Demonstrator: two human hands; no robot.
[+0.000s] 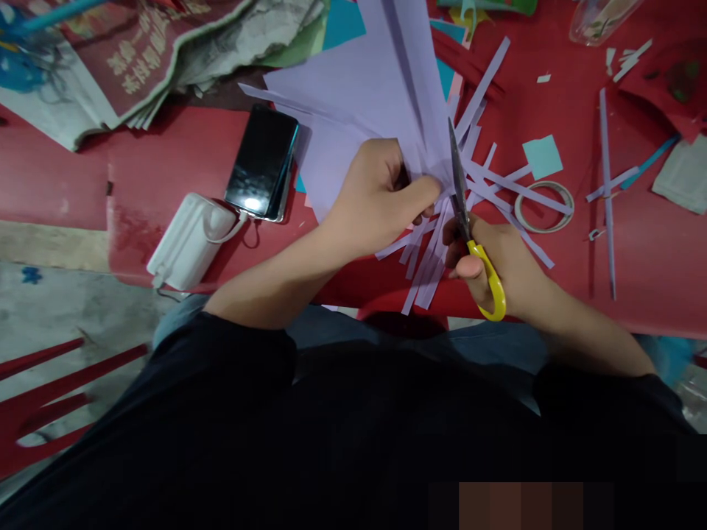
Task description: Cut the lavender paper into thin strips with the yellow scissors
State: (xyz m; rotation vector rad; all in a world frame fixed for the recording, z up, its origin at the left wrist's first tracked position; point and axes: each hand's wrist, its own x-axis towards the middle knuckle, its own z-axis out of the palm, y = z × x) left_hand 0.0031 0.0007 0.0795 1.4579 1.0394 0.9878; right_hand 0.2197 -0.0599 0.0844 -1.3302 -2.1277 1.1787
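Note:
My left hand (381, 195) is closed on the near end of a folded sheet of purple paper (409, 59), pinching it between thumb and fingers. In my right hand (502, 258) are scissors (489, 283) with yellow handles, my thumb through one loop. Their dark blades point away from me, along the right edge of the purple paper; whether they are cutting into it I cannot tell. Cut purple paper strips (434, 265) lie in a loose pile under and around both hands. Another purple sheet (314, 96) lies flat beneath the folded one.
Left of my hands are a phone (264, 162) and a white power bank (191, 239) joined by a cable. Newspapers (149, 59) cover the table's far left. On the right lie a tape roll (544, 207), a light-blue paper square (543, 156) and more strips. A red chair (55, 405) stands lower left.

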